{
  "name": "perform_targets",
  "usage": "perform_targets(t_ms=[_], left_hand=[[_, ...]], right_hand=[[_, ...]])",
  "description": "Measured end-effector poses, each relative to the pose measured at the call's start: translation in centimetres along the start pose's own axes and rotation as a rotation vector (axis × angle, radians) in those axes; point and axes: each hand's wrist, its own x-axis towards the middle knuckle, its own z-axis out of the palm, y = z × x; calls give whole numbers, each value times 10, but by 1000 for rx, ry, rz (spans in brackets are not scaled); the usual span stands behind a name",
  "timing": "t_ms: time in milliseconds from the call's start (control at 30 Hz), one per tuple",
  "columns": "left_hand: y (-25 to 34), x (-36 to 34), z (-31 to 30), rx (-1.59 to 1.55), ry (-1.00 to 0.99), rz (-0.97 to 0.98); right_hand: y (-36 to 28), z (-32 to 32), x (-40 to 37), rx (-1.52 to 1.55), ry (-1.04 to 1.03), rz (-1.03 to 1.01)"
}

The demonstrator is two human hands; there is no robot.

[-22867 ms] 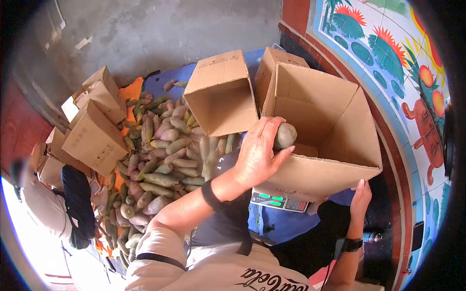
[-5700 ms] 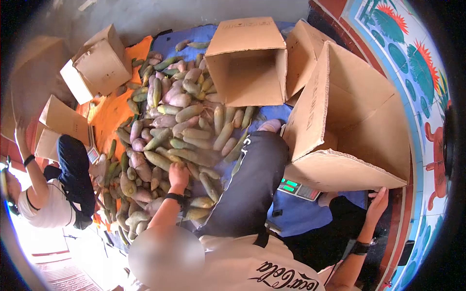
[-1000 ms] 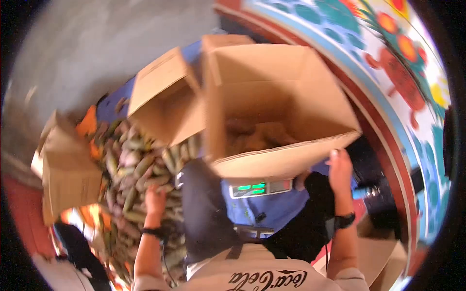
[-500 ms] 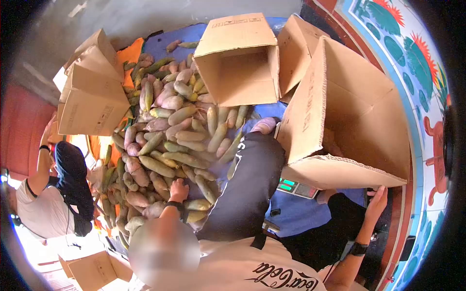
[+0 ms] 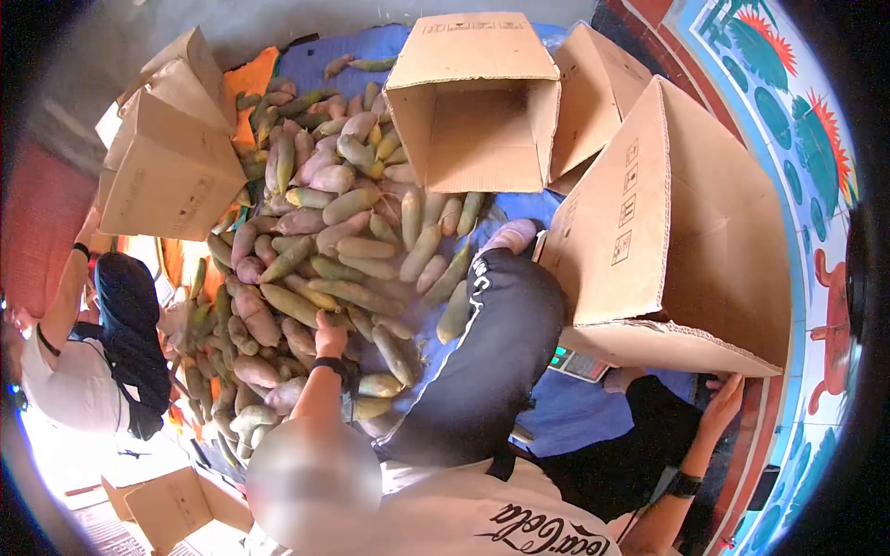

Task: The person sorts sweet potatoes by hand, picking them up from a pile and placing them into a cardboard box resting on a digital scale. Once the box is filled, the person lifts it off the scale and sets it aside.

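Observation:
My left hand (image 5: 331, 338), a dark band on its wrist, reaches into a large heap of radishes (image 5: 301, 222), long green and pinkish-purple ones. Its thumb stands apart from the fingers at the end of a green radish (image 5: 289, 304); the fingers are partly hidden. On the right, my right hand (image 5: 723, 405), with a black watch at the wrist, is closed on the lower edge of a large open cardboard box (image 5: 612, 232). That box leans tilted above a scale (image 5: 577, 363) with a green display, and covers much of it.
Two more cardboard boxes (image 5: 487, 134) (image 5: 593, 97) stand behind the heap. At the left another person (image 5: 79, 380) sits with an arm raised to a box (image 5: 171, 171). A small open box (image 5: 176, 505) lies at the bottom left. Blue sheeting (image 5: 593, 417) covers the floor.
The large box has tilted and turned, showing more of its printed side and covering more of the scale. My left hand has moved a little further forward over the heap.

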Motion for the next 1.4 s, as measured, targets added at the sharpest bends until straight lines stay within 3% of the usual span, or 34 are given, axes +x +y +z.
perform_targets(t_ms=[67, 100, 167, 200, 267, 333, 400, 467, 533, 600, 667, 700, 767, 867, 933, 967, 1067, 1133, 1233, 1267, 1300, 1333, 1400], left_hand=[[112, -74, -91, -236, 16, -277], [88, -53, -68, -236, 14, -278], [28, 0, -12, 41, -65, 133], [36, 1, -16, 41, -70, 134], [66, -2, -33, 354, -229, 33], [66, 3, -25, 493, -145, 103], [65, 14, -23, 558, -275, 152], [79, 5, -40, 621, -266, 204], [86, 11, -40, 1021, -448, 175], [72, 22, -29, 1033, -457, 249], [33, 55, 1, 5, -510, -271], [76, 26, -16, 820, -345, 63], [120, -5, -61, 730, -375, 22], [136, -18, -83, 551, -430, -69], [126, -15, -78, 942, -312, 156], [123, -10, -76, 946, -311, 156], [127, -8, -79, 1081, -485, 225], [140, -18, -89, 934, -496, 141], [46, 38, -9, 898, -375, 248], [10, 61, 7, 421, -466, 129], [-22, 82, 19, -295, -523, -83], [-21, 81, 7, -761, -532, -256], [9, 49, -12, -960, -332, -474]], right_hand=[[-3, -1, 0, 0, -20, -7], [-5, 0, 0, -1, -21, -8], [-9, 1, -2, -6, -10, -4], [-8, 1, -1, -11, -10, -3], [-3, -2, 0, -9, -9, -20], [-2, -2, 0, -4, -2, -2], [0, -1, -1, 5, 11, 17], [3, 0, -1, 39, 23, -43], [-7, 2, -3, 18, 26, -32], [-11, 0, -3, -3, 27, -18], [-12, -2, -4, -30, -4, -23], [-18, 1, -4, -32, 1, -22], [-33, 9, -6, -125, 102, -177], [5, 1, -2, -21, 92, -84], [8, -1, -2, 32, 70, -51], [9, -2, -3, 82, 48, -19], [0, 1, -5, 111, 51, 40], [-10, 2, -7, 38, 71, -7], [-2, -3, -7, -8, 52, -47], [3, -5, -6, 20, 14, -42], [4, -5, -6, 22, 14, -40], [6, -5, -5, 48, 6, -11], [-2, -1, -6, 77, 0, 18]])
